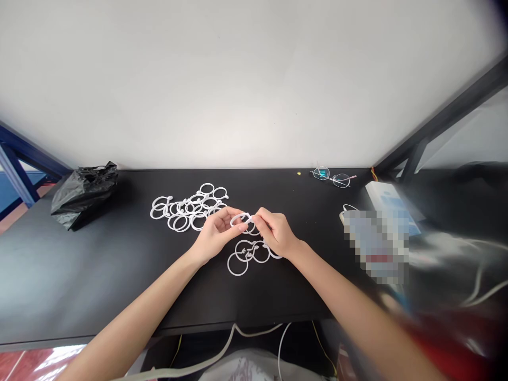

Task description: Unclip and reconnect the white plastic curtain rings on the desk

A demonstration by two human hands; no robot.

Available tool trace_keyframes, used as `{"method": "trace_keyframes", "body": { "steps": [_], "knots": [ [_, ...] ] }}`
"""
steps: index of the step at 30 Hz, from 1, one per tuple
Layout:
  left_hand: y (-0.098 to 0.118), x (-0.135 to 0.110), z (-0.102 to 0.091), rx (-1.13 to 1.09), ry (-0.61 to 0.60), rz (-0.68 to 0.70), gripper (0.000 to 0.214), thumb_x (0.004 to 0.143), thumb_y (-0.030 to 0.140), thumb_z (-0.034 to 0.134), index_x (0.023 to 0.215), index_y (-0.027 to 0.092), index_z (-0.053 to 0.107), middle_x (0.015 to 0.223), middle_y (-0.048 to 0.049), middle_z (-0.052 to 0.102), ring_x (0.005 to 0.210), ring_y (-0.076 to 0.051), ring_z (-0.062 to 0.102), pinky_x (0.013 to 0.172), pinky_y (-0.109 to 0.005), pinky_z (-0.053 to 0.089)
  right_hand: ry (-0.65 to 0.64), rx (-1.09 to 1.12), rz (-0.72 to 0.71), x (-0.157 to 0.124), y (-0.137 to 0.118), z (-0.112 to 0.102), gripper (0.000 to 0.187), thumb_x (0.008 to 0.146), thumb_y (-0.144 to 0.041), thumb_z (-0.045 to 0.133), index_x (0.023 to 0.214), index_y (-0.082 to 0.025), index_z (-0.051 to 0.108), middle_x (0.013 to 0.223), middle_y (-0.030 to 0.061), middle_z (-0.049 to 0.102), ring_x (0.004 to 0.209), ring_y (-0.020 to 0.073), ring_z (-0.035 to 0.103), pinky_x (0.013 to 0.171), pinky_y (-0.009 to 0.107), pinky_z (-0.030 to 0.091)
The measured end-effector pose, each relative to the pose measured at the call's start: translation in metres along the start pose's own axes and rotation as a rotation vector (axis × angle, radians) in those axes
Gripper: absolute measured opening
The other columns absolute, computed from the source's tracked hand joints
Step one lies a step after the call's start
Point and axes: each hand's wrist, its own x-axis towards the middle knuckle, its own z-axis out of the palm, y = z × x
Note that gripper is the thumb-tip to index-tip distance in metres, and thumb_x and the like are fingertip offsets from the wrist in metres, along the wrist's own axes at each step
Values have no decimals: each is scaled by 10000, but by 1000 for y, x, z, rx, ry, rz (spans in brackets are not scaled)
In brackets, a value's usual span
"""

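Note:
Between my two hands, just above the black table, is a white plastic ring [237,217] with a small clasp-like end. My left hand [217,230] pinches the ring's left and lower side between thumb and fingers. At the ring's right end, the thumb and fingers of my right hand [277,227] close on the clasp part. Several similar rings [237,264] with small open-looking ends lie below and partly under my right hand. A larger heap of white rings [180,222] spreads to the left of and behind my left hand.
A crumpled black plastic bag [85,193] sits at the table's [119,286] back left. Eyeglasses [331,176] lie at the back right. Farther right are a blurred-out phone-like object [373,248], a white and blue box [391,203] and pale cables. Another cable [226,346] hangs by the front edge.

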Motion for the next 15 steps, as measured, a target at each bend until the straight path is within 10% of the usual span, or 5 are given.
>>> {"method": "trace_keyframes", "body": {
  "steps": [15],
  "knots": [
    [0, 0, -2, -60, -31, -54, 227, 798, 340, 738, 882, 165, 620, 811, -18, 613, 791, -145, 584, 810, -306, 488, -11, 53, 38, 0, -4, 6, 359, 1013, -365, 338, 687, -217, 337, 538, -49, 439, 446, 84, 412, 458, 229, 331]
  ]
}}
